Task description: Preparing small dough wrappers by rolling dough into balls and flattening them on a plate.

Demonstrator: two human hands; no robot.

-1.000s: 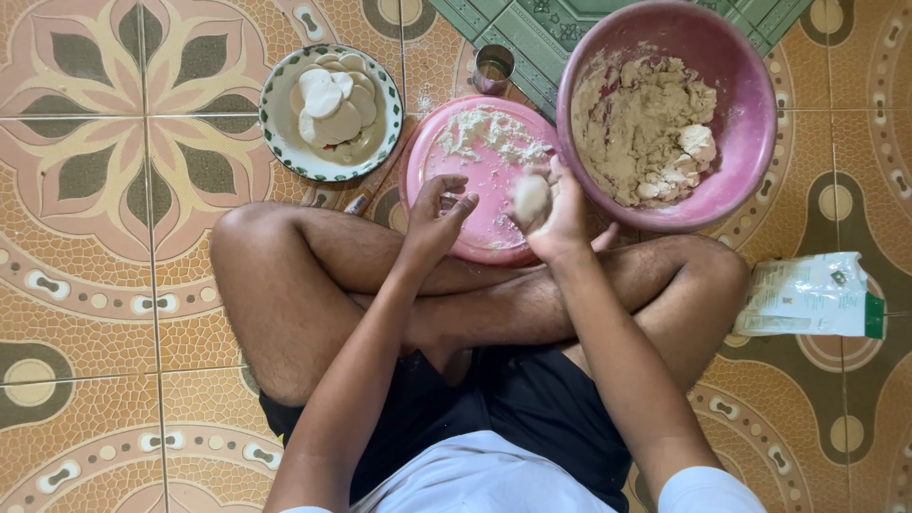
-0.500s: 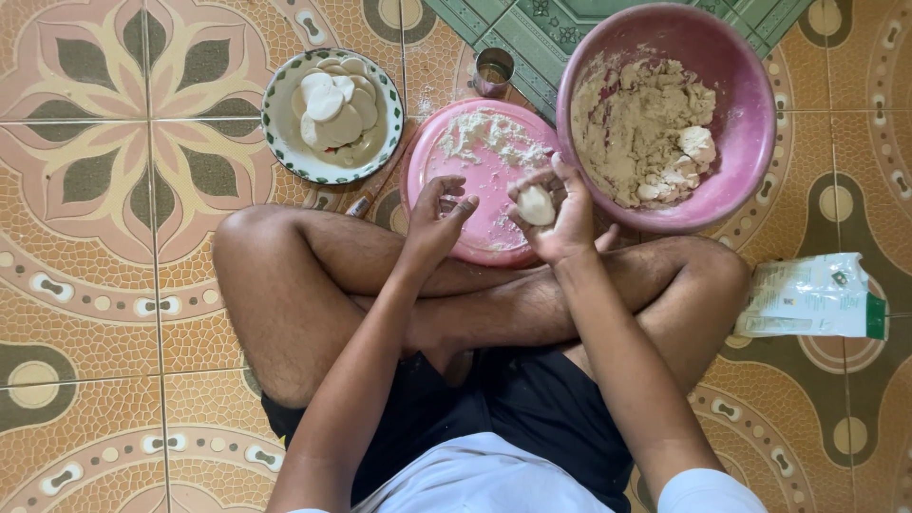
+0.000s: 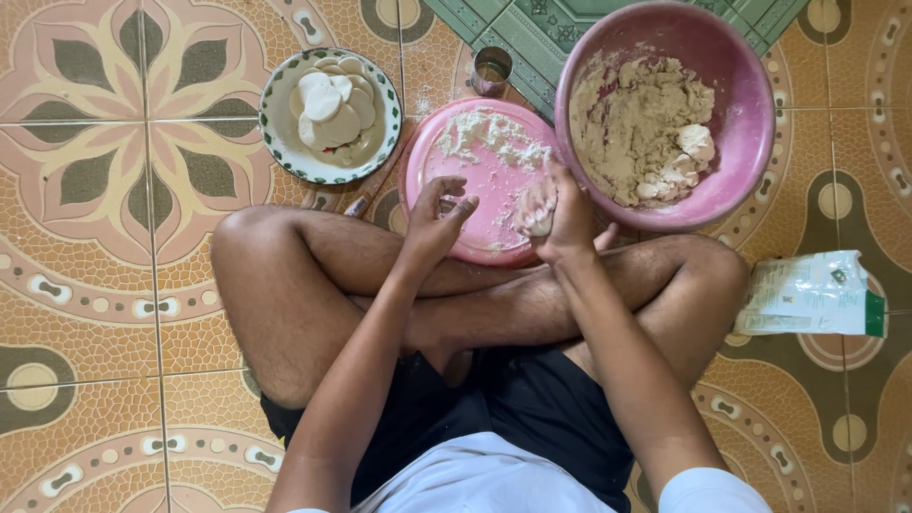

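Dough (image 3: 535,207) sits in my right hand (image 3: 568,217), a pale lump with my fingers curled round it, held just over the near right edge of the pink plate (image 3: 446,161). My left hand (image 3: 439,217) hangs beside it over the same plate, fingers loosely bent and apart, gripping nothing; whether the tips touch the plate I cannot tell. Flour (image 3: 489,138) is scattered over the far half of the plate in a white patch. To the right, touching the plate's rim, stands the big pink bowl (image 3: 750,95), with a mass of brownish dough (image 3: 632,123) inside and a few whiter lumps on its near right side. To the left of the plate lies a white dish (image 3: 275,142) with a green patterned rim, holding flat round discs (image 3: 332,112) stacked and overlapping. A small metal cup (image 3: 491,68) stands on the floor just beyond the plate, between dish and bowl. I sit cross-legged on a patterned tile floor (image 3: 104,285), my shins crossing right under both hands, and the plate's near edge meets my legs. By my right knee lies a white and green packet (image 3: 807,294), well apart from the bowl.
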